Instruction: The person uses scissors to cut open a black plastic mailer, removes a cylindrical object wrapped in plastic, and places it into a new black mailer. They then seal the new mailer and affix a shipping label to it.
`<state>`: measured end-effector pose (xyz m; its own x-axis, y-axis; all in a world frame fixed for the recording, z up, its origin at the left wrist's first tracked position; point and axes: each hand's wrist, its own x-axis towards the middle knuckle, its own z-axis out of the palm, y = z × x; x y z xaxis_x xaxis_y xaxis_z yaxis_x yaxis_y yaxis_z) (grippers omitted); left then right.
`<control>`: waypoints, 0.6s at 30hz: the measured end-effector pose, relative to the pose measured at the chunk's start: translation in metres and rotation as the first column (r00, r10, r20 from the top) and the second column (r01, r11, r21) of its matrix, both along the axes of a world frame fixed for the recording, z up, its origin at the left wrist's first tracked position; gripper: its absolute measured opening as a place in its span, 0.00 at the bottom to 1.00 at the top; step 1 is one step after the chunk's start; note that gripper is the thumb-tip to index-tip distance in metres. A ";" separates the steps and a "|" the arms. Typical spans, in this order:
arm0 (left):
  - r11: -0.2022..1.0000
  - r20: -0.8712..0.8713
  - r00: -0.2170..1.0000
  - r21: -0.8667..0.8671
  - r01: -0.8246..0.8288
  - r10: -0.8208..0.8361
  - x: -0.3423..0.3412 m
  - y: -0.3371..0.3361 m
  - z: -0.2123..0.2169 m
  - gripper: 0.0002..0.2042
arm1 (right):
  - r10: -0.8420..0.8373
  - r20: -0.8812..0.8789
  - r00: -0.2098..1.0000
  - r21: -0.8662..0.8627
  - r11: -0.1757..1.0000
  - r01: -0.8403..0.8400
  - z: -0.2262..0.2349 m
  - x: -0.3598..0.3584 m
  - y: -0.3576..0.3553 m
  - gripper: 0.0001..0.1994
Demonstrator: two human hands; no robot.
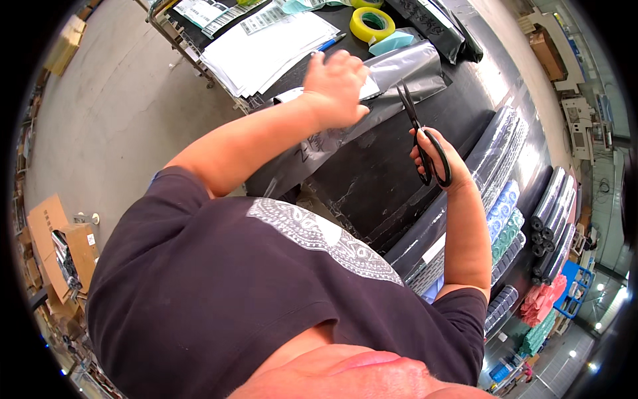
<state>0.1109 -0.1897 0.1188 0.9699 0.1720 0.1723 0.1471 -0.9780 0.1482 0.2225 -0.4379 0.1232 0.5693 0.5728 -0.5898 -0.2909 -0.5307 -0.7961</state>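
Note:
My left hand [337, 88] lies over a grey plastic mailing bag [409, 70], fingers spread and palm down. Whether it presses on the bag or hovers just above it, I cannot tell. Part of a white label [369, 88] shows on the bag beside that hand. The bag stretches across the black table and hangs over the near edge, with dark handwriting on its lower part. My right hand [435, 156] grips a pair of black scissors [408, 105] by the handles. Their blades point away from me, slightly apart, close to the bag's right side.
White paper sheets [266, 50], a blue pen [331, 42] and yellow tape rolls [372, 25] lie at the back of the black table [379, 156]. Plastic-wrapped rolls [495, 153] line the right. Another dark bag [432, 26] is at the far right. Cardboard boxes [80, 246] stand on the left floor.

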 end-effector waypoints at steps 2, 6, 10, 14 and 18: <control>0.997 -0.109 0.993 0.078 -0.027 0.036 0.023 -0.010 -0.014 0.30 | 0.022 -0.025 0.999 -0.034 0.999 -0.023 0.005 0.004 0.002 0.26; 0.997 -0.044 0.997 0.049 -0.065 0.067 0.032 -0.007 -0.050 0.25 | 0.072 -0.096 0.993 -0.073 0.994 -0.080 0.005 0.015 0.006 0.23; 1.000 0.204 0.979 0.012 -0.015 0.012 0.022 -0.003 -0.068 0.18 | 0.114 -0.164 0.980 -0.094 0.987 -0.131 0.002 0.024 0.007 0.23; 1.000 0.248 0.968 -0.011 -0.029 0.031 0.025 0.001 -0.072 0.17 | 0.177 -0.221 0.959 -0.083 0.976 -0.199 -0.002 0.038 0.012 0.22; 0.997 0.317 0.946 0.020 -0.080 0.070 0.029 0.002 -0.070 0.16 | 0.239 -0.232 0.943 -0.074 0.962 -0.262 0.000 0.048 0.020 0.17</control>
<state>0.1401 -0.1873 0.0493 0.8494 0.2316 0.4742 0.1713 -0.9709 0.1673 0.2707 -0.4182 0.1229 0.2653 0.6103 -0.7464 -0.2992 -0.6838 -0.6655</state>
